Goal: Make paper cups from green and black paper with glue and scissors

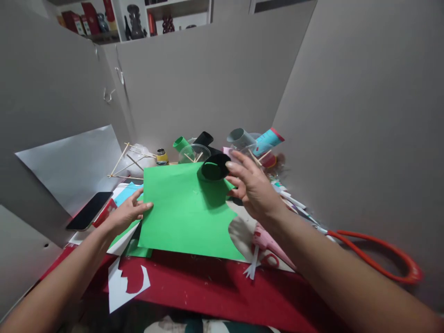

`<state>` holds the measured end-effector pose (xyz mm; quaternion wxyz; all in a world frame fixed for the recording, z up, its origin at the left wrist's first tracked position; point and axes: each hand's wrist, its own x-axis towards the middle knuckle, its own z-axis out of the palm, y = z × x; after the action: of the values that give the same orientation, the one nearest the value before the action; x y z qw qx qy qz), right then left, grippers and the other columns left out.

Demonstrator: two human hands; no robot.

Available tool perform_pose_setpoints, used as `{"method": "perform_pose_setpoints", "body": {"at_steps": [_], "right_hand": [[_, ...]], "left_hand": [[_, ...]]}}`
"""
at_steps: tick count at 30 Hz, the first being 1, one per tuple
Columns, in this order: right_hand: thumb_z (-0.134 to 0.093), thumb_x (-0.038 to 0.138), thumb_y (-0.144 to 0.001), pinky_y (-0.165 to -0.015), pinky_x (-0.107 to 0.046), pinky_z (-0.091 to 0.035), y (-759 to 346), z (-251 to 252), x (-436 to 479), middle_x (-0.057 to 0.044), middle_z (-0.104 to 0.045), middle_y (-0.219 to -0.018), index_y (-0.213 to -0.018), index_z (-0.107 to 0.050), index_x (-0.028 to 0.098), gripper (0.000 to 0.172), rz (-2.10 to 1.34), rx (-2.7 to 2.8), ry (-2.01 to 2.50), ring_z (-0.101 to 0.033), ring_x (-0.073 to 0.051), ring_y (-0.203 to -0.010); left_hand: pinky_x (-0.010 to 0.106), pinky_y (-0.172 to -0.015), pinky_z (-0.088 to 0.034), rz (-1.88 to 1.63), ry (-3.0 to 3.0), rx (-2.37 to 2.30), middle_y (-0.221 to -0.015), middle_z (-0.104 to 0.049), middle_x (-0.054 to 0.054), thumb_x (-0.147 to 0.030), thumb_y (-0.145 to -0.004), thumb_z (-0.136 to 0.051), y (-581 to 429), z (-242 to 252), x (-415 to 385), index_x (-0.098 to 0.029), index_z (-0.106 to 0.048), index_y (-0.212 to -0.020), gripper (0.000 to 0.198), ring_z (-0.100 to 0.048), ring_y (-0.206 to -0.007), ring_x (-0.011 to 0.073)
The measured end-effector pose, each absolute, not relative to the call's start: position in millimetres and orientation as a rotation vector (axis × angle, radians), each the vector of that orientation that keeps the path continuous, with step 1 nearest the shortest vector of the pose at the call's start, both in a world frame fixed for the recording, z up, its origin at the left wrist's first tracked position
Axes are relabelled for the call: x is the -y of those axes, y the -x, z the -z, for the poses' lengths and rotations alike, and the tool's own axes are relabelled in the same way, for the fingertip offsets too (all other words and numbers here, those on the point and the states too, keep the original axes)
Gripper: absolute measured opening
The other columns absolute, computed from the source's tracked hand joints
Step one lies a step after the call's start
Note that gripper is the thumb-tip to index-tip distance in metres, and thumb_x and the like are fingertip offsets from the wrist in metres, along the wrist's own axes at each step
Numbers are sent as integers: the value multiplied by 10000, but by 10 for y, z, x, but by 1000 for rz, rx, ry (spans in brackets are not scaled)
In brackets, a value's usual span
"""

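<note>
A bright green paper sheet lies across the middle of the table. My left hand rests at its left edge, thumb on the sheet and forefinger stretched out, holding nothing. Over the sheet's far right part is a black paper tube, its round opening facing me and its shadow on the green. My right hand has its fingertips at the tube's right rim and appears to grip it; the contact is partly hidden. Below that hand lies a pink glue gun.
Behind stand plastic cups with green, grey and blue paper tubes, a yellow-labelled jar and a stick frame. A phone lies left; orange-red handles stick out right. A white paper offcut overhangs the red cloth.
</note>
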<state>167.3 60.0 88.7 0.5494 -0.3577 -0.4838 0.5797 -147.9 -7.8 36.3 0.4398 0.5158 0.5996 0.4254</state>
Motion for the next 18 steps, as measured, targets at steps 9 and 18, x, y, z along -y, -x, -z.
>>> {"method": "perform_pose_setpoints", "body": {"at_steps": [9, 18], "right_hand": [[-726, 454, -759, -552, -256, -559, -1512, -189, -398, -89, -550, -1357, -1431, -354, 310, 781, -1596, 957, 1118, -620, -249, -1079], [-784, 367, -740, -611, -337, -588, -1764, -141, -186, -120, -662, -1146, -1351, -471, 266, 695, -1762, 1033, 1308, -672, -272, -989]], "left_hand": [[435, -773, -566, -802, -1688, -1511, -966, -762, 90, -437, -623, -771, 1638, -440, -713, -187, -628, -1224, 667, -714, -897, 310], [499, -1032, -415, -801, -2117, -1729, -1155, -718, 117, -169, -613, -710, 1315, -170, -1354, -199, -697, -1096, 485, -615, -1128, 360]]}}
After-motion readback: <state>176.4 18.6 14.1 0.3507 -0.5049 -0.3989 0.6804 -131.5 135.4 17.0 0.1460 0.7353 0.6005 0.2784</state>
